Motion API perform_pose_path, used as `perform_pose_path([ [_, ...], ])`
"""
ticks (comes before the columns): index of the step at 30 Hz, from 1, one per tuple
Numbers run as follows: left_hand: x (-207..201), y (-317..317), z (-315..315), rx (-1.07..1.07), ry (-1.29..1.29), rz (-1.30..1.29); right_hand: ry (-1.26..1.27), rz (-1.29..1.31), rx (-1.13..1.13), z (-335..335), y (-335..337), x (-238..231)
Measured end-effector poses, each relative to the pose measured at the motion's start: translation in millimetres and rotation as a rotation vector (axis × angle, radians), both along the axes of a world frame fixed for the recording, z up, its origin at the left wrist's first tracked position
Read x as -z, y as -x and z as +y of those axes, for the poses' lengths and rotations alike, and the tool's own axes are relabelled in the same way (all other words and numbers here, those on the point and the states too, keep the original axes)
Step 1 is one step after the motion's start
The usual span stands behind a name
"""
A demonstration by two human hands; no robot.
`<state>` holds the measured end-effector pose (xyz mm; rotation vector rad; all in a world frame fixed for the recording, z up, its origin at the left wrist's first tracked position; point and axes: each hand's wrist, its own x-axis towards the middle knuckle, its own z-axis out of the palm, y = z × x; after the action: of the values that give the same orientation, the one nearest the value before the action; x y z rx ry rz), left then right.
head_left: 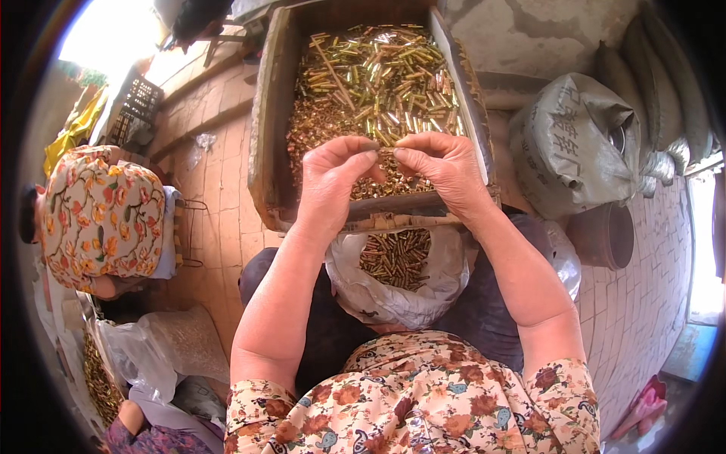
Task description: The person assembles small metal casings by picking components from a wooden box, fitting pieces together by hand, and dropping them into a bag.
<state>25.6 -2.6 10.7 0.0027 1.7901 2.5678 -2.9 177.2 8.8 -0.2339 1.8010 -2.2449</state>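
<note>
Both hands hang over the near part of a wooden tray (271, 113), fingertips almost meeting. My left hand (338, 168) is closed in a pinch of thumb and forefinger. My right hand (445, 168) pinches the same way beside it. Whatever lies between the fingertips is too small to make out. Under and beyond the hands, the tray holds gold-coloured metal tubes (401, 64) at the far side and small coppery pieces (314, 125) at the left. Below the tray's near edge, a white sack (344, 284) between my knees stands open with many slim metal pieces (395, 259) in it.
A thin stick (331, 72) lies on the tubes. To the right stand a large grey-white sack (560, 151) and a brown bucket (605, 234). At left a person in a floral top (106, 216) sits near a dark crate (138, 102); another person (155, 431) is lower left.
</note>
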Motion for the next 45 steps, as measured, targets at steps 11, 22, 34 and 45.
perform_pose_path([
  [11, -9, -1, -7, 0.087, 0.015, -0.046, 0.026, -0.073, -0.045, 2, -2, -1],
  [22, -11, -8, -10, 0.183, 0.076, -0.046, 0.104, -0.143, -0.222, 10, 6, 6],
  [34, -6, -15, 0, 0.078, 0.215, 0.024, -0.027, 0.015, -0.172, 10, 2, -3],
  [45, -5, -16, 7, 0.017, 0.272, 0.085, -0.127, 0.178, -0.133, 1, -5, -5],
])
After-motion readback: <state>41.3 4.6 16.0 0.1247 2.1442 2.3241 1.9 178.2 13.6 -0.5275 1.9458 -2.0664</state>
